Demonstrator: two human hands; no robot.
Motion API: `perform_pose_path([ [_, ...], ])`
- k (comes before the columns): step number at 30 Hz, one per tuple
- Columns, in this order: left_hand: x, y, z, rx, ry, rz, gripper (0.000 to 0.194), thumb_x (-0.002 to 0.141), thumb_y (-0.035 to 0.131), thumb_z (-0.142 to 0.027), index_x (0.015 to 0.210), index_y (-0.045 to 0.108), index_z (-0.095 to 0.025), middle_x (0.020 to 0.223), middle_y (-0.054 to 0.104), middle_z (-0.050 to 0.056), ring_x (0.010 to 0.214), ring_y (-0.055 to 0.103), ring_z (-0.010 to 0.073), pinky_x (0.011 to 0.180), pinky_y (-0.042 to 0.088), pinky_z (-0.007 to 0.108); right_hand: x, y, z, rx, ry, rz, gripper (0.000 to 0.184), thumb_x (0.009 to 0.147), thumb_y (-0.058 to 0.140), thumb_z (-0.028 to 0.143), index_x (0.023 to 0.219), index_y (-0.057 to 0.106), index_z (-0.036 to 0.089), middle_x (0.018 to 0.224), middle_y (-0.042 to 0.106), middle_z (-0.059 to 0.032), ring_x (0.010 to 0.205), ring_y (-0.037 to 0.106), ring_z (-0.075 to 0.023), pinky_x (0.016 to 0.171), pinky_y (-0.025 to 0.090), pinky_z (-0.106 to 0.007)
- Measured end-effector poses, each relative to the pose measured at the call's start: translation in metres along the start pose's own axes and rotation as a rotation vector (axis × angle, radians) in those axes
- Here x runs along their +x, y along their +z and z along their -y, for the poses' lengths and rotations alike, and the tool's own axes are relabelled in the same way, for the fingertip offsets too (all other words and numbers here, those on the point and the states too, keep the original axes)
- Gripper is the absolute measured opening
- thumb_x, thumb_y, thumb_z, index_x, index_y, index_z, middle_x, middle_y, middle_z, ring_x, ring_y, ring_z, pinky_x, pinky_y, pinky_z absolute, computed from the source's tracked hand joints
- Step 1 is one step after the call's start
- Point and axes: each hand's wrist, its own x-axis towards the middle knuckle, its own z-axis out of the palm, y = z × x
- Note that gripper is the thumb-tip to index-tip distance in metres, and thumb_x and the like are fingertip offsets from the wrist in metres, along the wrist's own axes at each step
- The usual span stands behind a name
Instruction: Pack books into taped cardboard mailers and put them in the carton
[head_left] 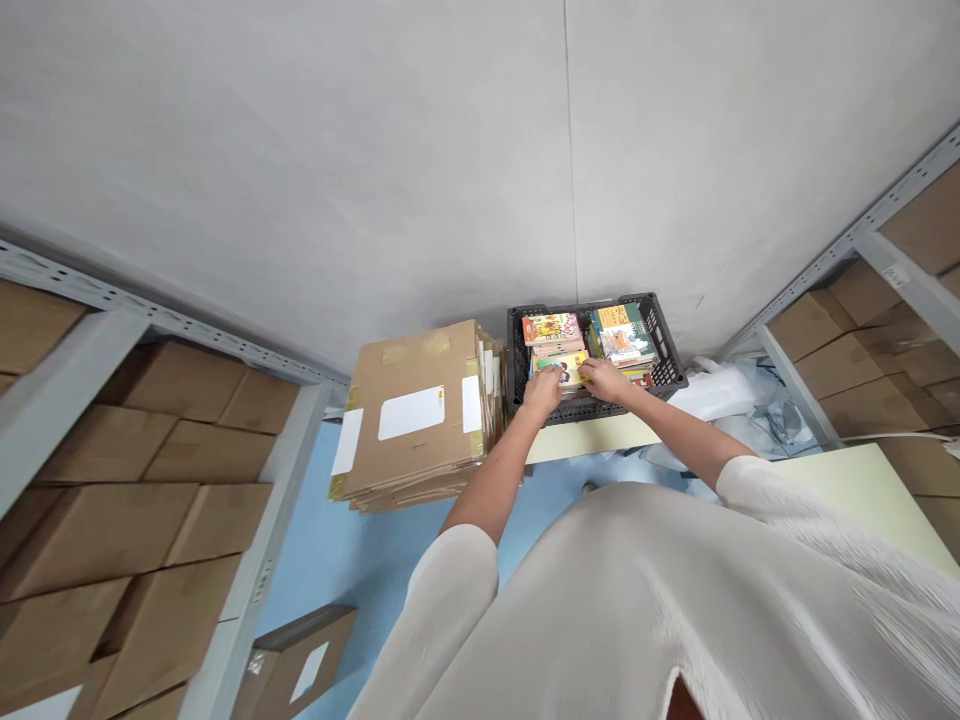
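A black plastic crate (670, 345) stands against the wall with stacks of small picture books in it. Both of my hands reach into its near side, around a yellow-covered book (572, 368) on the front left stack. My left hand (543, 388) has its fingers closed on the book's left edge. At the opposite edge, my right hand (604, 381) grips the same book with bent fingers. Behind it lies a stack topped by a colourful pink and yellow book (551, 328). To the right is another stack with a green-edged book (624, 334) on top.
Left of the crate is a tall pile of flattened cardboard boxes (409, 370). The crate rests on a pale yellow table (592, 437). Shelves of cartons (135, 525) rise at both sides. Clear plastic wrapping (720, 395) lies right of the crate; a carton (296, 660) stands on the blue floor.
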Motion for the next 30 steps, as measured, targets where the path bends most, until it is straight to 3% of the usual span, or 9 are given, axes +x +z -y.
perform_pose_path([
  [5, -0.006, -0.007, 0.001, -0.004, -0.027, -0.024, 0.026, 0.104, 0.061, -0.016, 0.123, 0.077, -0.023, 0.129, 0.076, 0.017, 0.127, 0.072, 0.0348, 0.11, 0.057, 0.045, 0.003, 0.002, -0.002, 0.007, -0.006, 0.009, 0.044, 0.099, 0.062, 0.013, 0.141, 0.071, 0.012, 0.141, 0.07, -0.0195, 0.126, 0.066, -0.0318, 0.104, 0.048, -0.037],
  [9, -0.01, -0.014, 0.0, -0.032, -0.023, -0.085, 0.034, 0.108, 0.049, -0.016, 0.125, 0.078, -0.024, 0.125, 0.078, 0.016, 0.124, 0.072, 0.034, 0.11, 0.056, 0.045, 0.003, -0.003, 0.006, 0.0, 0.017, -0.015, 0.031, 0.111, 0.054, 0.025, 0.132, 0.076, 0.014, 0.132, 0.073, -0.0183, 0.116, 0.069, -0.0308, 0.097, 0.047, -0.037],
  [14, -0.01, -0.023, -0.005, -0.068, 0.034, -0.206, 0.037, 0.109, 0.046, -0.017, 0.128, 0.077, -0.024, 0.126, 0.078, 0.016, 0.128, 0.067, 0.035, 0.114, 0.053, 0.047, -0.002, -0.02, 0.012, -0.018, 0.068, -0.091, 0.038, 0.116, 0.043, 0.028, 0.129, 0.077, 0.017, 0.125, 0.077, -0.0167, 0.112, 0.069, -0.0308, 0.093, 0.046, -0.037],
  [18, -0.003, -0.032, -0.023, -0.105, 0.111, -0.28, 0.036, 0.109, 0.048, -0.02, 0.132, 0.076, -0.026, 0.13, 0.077, 0.014, 0.132, 0.065, 0.0346, 0.121, 0.048, 0.048, -0.015, -0.039, -0.001, -0.034, 0.087, -0.181, 0.041, 0.115, 0.043, 0.026, 0.14, 0.074, 0.018, 0.129, 0.076, -0.0161, 0.117, 0.065, -0.0325, 0.1, 0.044, -0.039],
  [24, 0.015, -0.033, -0.087, -0.099, 0.274, -0.319, 0.032, 0.113, 0.046, -0.024, 0.129, 0.074, -0.025, 0.134, 0.077, 0.013, 0.132, 0.066, 0.033, 0.117, 0.049, 0.045, -0.075, -0.061, -0.039, -0.035, 0.22, -0.284, 0.042, 0.117, 0.042, 0.032, 0.146, 0.072, 0.021, 0.137, 0.074, -0.0162, 0.119, 0.062, -0.0323, 0.104, 0.043, -0.039],
  [30, 0.028, -0.011, -0.193, -0.03, 0.503, -0.3, 0.032, 0.116, 0.045, -0.031, 0.128, 0.073, -0.023, 0.129, 0.077, 0.015, 0.126, 0.068, 0.0322, 0.111, 0.051, 0.044, -0.187, -0.069, -0.086, -0.03, 0.419, -0.392, 0.04, 0.118, 0.043, 0.033, 0.14, 0.074, 0.02, 0.13, 0.077, -0.0157, 0.11, 0.062, -0.0295, 0.098, 0.044, -0.037],
])
